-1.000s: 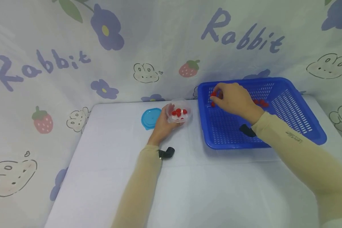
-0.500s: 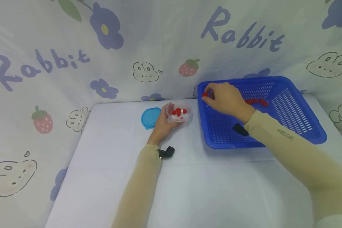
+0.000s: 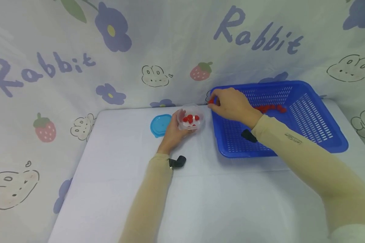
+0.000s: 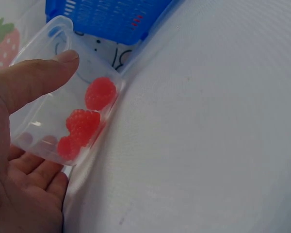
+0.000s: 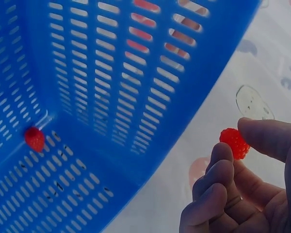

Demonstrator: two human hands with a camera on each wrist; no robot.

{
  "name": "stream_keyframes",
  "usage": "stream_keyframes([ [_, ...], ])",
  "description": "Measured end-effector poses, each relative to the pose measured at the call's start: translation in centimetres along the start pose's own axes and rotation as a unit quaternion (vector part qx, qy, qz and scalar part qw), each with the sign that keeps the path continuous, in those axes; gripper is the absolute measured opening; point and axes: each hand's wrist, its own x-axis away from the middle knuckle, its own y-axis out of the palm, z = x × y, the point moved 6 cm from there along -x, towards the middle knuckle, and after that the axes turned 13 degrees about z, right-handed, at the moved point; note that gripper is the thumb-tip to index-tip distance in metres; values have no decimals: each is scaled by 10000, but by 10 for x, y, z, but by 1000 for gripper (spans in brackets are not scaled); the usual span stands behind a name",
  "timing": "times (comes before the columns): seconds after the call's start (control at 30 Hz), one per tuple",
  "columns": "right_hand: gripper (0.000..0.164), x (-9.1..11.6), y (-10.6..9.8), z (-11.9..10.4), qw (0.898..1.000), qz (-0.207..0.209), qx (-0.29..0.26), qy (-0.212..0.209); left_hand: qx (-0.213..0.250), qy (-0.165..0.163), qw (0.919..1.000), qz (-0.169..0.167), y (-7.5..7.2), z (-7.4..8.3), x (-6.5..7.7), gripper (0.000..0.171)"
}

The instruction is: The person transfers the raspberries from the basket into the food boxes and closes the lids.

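Left hand [image 3: 173,133] grips one clear cup [image 4: 43,111] – at least three berries [image 4: 101,93] inside, overlap hiding the exact count. One lid [image 3: 161,125] just left of that hand. Right hand [image 3: 232,104] pinches one berry [image 5: 234,143] – one basket [image 3: 342,146] beneath and rightward, several more red pieces [image 3: 269,108] in it.

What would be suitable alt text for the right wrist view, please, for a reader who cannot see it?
A right hand pinches a red raspberry near the rim of a blue slotted basket. Another red berry lies inside it, near a corner; pale printed cloth shows behind the hand.
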Motion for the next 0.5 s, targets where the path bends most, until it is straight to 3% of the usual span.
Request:
stream_keyframes([
  [0.5, 26, -12, 23, -7, 9987, -459, 7, -240, -6, -26, 10000, 5, 0, -1, -1, 90],
])
